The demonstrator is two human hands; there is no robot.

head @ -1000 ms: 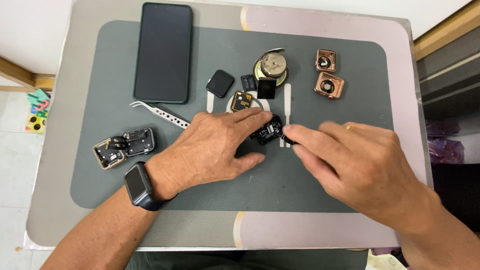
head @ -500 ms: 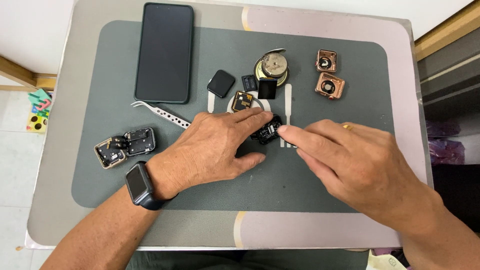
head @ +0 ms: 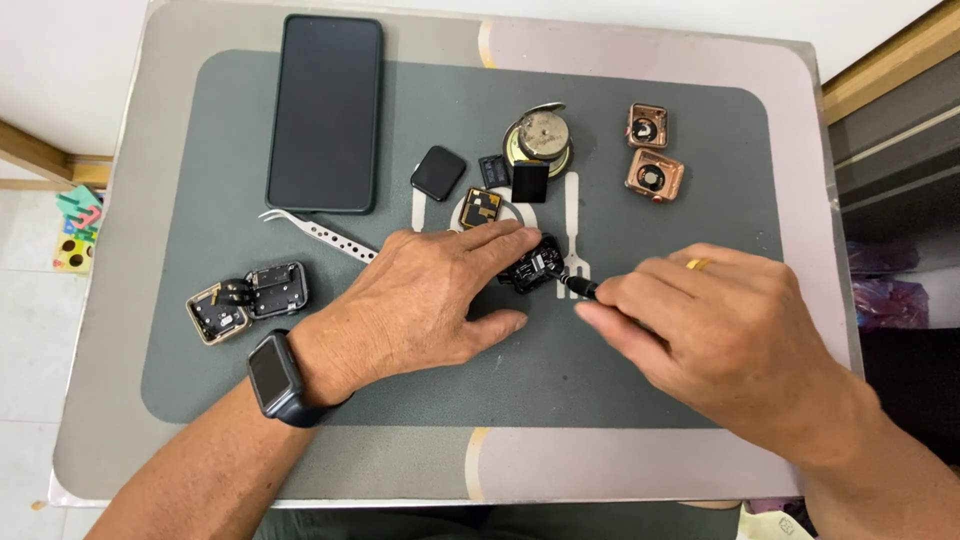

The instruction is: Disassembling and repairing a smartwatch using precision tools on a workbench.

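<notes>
The left hand [head: 430, 300] pinned a small black watch module [head: 533, 266] on the grey mat [head: 600, 380]; the right hand [head: 720, 330] gripped a dark tool [head: 580, 287] touching it. Tweezers [head: 318, 233] and a phone [head: 325, 110] lay left of the module, two copper cases [head: 652, 160] beyond it.

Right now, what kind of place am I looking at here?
Probably a small electronics repair bench. A grey work mat covers the table, opened smartwatch cases and loose parts lie on it beside metal tweezers, and the left hand steadies a small black watch module.

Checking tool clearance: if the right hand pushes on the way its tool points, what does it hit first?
Right hand aims its dark tool tip up-left; first in line is the small black watch module under the left hand. The gap looks tiny.
</notes>
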